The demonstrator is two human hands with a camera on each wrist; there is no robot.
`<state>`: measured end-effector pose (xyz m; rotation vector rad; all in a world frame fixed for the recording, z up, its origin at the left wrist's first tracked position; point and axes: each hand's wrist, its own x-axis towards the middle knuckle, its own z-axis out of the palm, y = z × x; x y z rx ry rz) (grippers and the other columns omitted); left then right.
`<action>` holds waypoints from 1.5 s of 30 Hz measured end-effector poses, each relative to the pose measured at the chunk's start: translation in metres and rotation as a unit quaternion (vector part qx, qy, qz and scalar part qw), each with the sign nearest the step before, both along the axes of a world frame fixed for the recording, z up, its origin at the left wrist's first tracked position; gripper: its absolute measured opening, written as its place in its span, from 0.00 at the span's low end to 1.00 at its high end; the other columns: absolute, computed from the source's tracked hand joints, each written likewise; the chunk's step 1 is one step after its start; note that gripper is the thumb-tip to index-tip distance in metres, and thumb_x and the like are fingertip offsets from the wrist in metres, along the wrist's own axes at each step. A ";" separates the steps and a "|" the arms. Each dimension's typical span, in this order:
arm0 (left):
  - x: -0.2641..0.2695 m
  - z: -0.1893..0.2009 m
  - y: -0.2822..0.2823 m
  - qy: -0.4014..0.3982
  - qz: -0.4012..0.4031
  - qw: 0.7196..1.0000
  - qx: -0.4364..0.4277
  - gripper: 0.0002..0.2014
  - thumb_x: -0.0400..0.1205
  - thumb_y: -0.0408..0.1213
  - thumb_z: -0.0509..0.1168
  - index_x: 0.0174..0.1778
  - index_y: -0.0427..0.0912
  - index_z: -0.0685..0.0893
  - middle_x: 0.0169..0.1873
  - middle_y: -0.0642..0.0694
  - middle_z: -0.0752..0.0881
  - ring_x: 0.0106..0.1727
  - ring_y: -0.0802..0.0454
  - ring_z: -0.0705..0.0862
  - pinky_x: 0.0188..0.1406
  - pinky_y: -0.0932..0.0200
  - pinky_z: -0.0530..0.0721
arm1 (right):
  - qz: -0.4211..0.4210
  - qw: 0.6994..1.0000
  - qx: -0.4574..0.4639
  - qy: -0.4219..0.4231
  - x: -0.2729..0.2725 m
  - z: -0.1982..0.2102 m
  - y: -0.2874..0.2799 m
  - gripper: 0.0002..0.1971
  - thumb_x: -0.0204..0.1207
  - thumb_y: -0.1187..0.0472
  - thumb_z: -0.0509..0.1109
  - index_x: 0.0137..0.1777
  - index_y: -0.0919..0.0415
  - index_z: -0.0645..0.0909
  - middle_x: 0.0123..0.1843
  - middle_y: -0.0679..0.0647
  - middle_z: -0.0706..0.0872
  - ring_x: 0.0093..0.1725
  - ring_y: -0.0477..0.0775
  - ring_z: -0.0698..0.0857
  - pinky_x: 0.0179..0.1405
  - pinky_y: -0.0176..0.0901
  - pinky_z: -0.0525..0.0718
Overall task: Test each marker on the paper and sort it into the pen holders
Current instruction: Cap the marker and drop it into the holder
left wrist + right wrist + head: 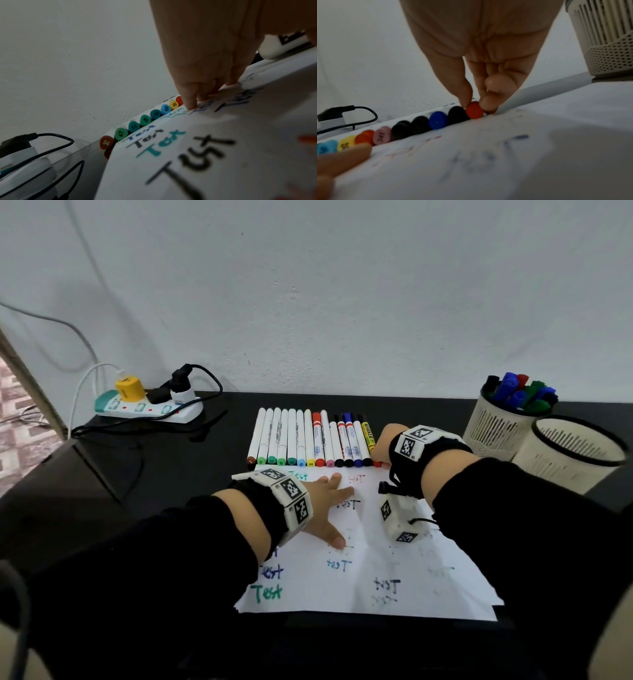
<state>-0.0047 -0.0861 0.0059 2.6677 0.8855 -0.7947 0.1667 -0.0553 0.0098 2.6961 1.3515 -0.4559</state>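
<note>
My right hand [477, 75] has its grip pinched on the red-capped marker [474, 110] at the right end of the row of markers [308, 440], which lies along the far edge of the paper [373, 594] near the back of the black bench [137, 474]. I judge the lift should go straight up and toward me, so the round black cap beside it does not roll. My left hand [325, 508] lies spread flat on the paper; firm pressure there keeps the thin sheet from sliding on the glossy bench. The barrels look smooth and slippery, the caps hard plastic. 2 slotted cream pen holders [534, 440] stand at the right edge, the far 1 already holding markers.
</note>
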 end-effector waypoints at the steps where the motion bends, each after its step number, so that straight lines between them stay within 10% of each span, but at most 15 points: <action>1: 0.000 0.000 0.000 0.000 0.000 1.000 0.000 0.47 0.78 0.55 0.65 0.82 0.51 0.38 0.82 0.48 0.35 0.83 0.49 0.41 0.79 0.42 0.49 | -0.003 1.000 0.004 0.000 0.000 0.000 -0.001 0.12 0.74 0.55 0.71 0.35 0.60 0.73 0.36 0.55 0.80 0.46 0.57 0.84 0.56 0.47 0.84; 11: 0.000 -0.002 0.000 -0.002 0.005 1.000 0.003 0.47 0.78 0.55 0.65 0.82 0.50 0.38 0.82 0.49 0.35 0.83 0.50 0.41 0.79 0.44 0.49 | -0.073 0.981 0.120 0.132 0.016 0.001 -0.020 0.11 0.73 0.57 0.72 0.39 0.62 0.75 0.45 0.55 0.81 0.47 0.56 0.81 0.57 0.50 0.83; 21: 0.000 0.001 -0.004 -0.015 0.010 1.000 0.017 0.47 0.78 0.55 0.66 0.82 0.49 0.39 0.82 0.48 0.37 0.83 0.50 0.41 0.80 0.45 0.46 | -0.155 0.956 0.193 0.154 0.025 0.047 -0.061 0.13 0.71 0.50 0.70 0.33 0.60 0.77 0.34 0.56 0.81 0.34 0.56 0.80 0.40 0.45 0.78; 30: -0.015 0.043 -0.014 -0.262 0.159 0.951 0.023 0.47 0.80 0.51 0.65 0.82 0.49 0.36 0.82 0.51 0.40 0.80 0.53 0.62 0.73 0.57 0.65 | -0.100 0.943 0.182 0.260 0.011 0.089 -0.111 0.13 0.79 0.62 0.59 0.34 0.63 0.76 0.27 0.53 0.69 0.23 0.48 0.65 0.19 0.36 0.63; 36: -0.033 0.062 -0.022 -0.283 0.144 0.946 0.074 0.38 0.82 0.52 0.61 0.82 0.55 0.46 0.83 0.49 0.49 0.80 0.52 0.61 0.75 0.56 0.63 | -0.061 0.939 0.172 0.293 -0.015 0.107 -0.123 0.14 0.79 0.61 0.57 0.36 0.63 0.81 0.26 0.51 0.71 0.21 0.46 0.65 0.16 0.33 0.62; 41: -0.056 0.066 -0.029 -0.308 0.171 0.930 0.103 0.28 0.83 0.50 0.61 0.79 0.54 0.63 0.72 0.47 0.72 0.67 0.50 0.76 0.62 0.58 0.74 | -0.056 0.915 0.220 0.335 -0.033 0.112 -0.130 0.16 0.77 0.59 0.57 0.34 0.63 0.81 0.22 0.49 0.73 0.21 0.46 0.65 0.19 0.35 0.60; 45: -0.067 0.071 -0.038 -0.347 0.183 0.915 0.091 0.14 0.86 0.47 0.55 0.63 0.47 0.76 0.39 0.52 0.79 0.34 0.57 0.78 0.29 0.65 0.73 | -0.074 0.880 0.283 0.373 -0.047 0.115 -0.130 0.16 0.77 0.59 0.57 0.33 0.64 0.79 0.22 0.50 0.73 0.21 0.47 0.64 0.20 0.34 0.58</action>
